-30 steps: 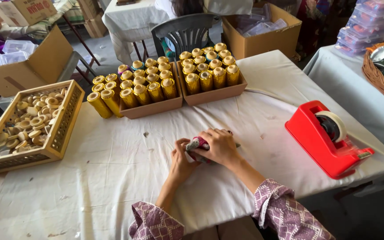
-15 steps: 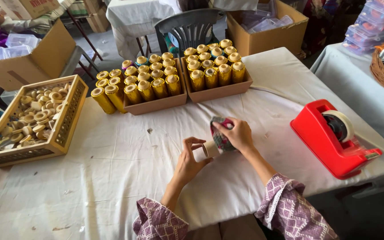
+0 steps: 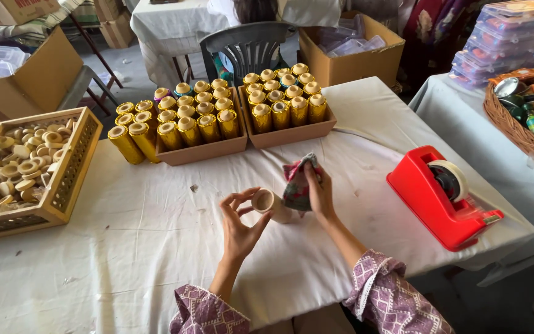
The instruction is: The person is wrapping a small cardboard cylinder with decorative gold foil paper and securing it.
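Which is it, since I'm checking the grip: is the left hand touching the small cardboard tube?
Touching. The head view shows the left hand with its thumb and fingertips against the open end of the cardboard tube.

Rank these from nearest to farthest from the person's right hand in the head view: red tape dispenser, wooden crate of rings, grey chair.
From the right hand:
1. Red tape dispenser, just to its right on the table.
2. Grey chair, beyond the table's far edge.
3. Wooden crate of rings, far left on the table.
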